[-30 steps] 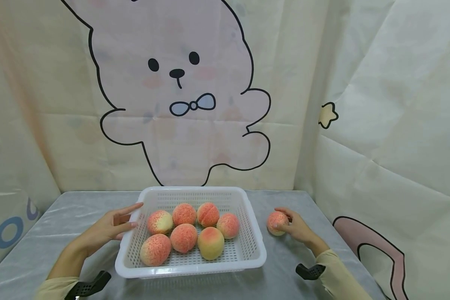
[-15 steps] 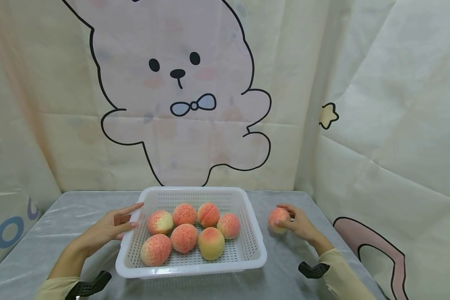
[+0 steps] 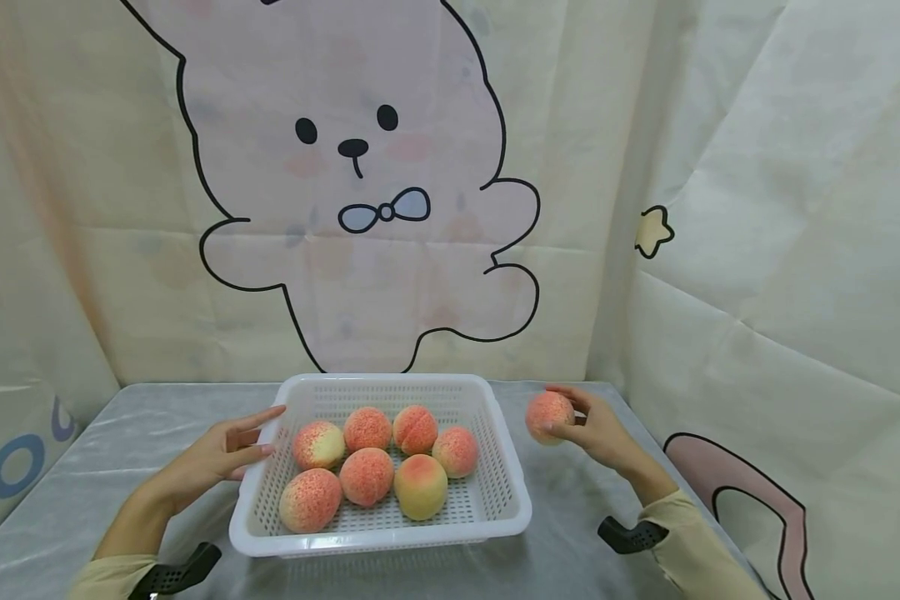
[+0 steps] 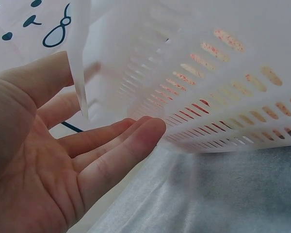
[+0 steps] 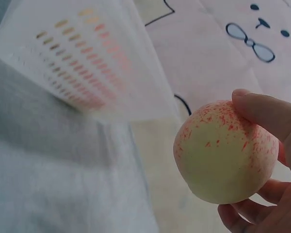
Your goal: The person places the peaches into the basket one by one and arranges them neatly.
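Observation:
My right hand holds a peach with thumb and fingers, raised above the grey tabletop to the right of the basket. In the right wrist view this peach shows a pale underside and red speckles. A white plastic basket with slotted walls stands in the middle, holding several peaches, among them a yellower one near the front. My left hand holds the basket's left rim. The left wrist view shows thumb over the rim's lip and other fingers below it against the outer wall.
Grey cloth covers the table. A pale curtain with a cartoon bear rises behind the table, and another curtain hangs along the right side. Black wrist devices sit at both sleeves.
My right hand has lifted the peach off the table, up and slightly towards the basket. The left hand and the basket have stayed in place.

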A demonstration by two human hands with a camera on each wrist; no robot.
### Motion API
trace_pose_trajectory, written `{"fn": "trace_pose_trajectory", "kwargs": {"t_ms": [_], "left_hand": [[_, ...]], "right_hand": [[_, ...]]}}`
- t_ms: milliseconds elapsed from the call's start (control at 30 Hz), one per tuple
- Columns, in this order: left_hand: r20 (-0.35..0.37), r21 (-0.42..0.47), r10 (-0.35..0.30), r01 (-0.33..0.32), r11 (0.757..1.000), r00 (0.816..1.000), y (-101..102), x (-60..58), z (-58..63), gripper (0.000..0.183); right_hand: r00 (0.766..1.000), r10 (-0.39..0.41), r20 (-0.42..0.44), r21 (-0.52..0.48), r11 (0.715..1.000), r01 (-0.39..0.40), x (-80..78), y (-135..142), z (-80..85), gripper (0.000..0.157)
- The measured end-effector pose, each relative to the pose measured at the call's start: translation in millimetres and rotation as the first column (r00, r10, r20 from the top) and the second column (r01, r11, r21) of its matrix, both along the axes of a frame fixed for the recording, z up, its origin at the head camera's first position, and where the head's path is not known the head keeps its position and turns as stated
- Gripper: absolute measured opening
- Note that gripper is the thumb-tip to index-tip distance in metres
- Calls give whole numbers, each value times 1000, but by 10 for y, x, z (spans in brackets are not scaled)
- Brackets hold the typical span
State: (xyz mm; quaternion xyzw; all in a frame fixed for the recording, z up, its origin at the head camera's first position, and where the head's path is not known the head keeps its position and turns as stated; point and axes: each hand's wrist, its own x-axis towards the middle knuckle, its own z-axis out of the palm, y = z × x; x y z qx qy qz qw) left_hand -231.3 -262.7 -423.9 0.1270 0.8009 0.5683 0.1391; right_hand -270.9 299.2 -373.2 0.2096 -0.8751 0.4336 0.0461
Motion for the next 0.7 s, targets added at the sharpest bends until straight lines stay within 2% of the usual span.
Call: {"fn": "trace_pose_trajectory", "kwargs": {"t_ms": [267,700], "left_hand": [[-6,-3,3,-3,1000,1000,5,10,-3,75],[-7,-23,19,-19,1000,1000,20,5,-1,75]], "right_hand": [[992,94,-88,15,996,-93,161,-257,203,56],[973,228,-36,31,973,-227,352,-610,294,56]]}}
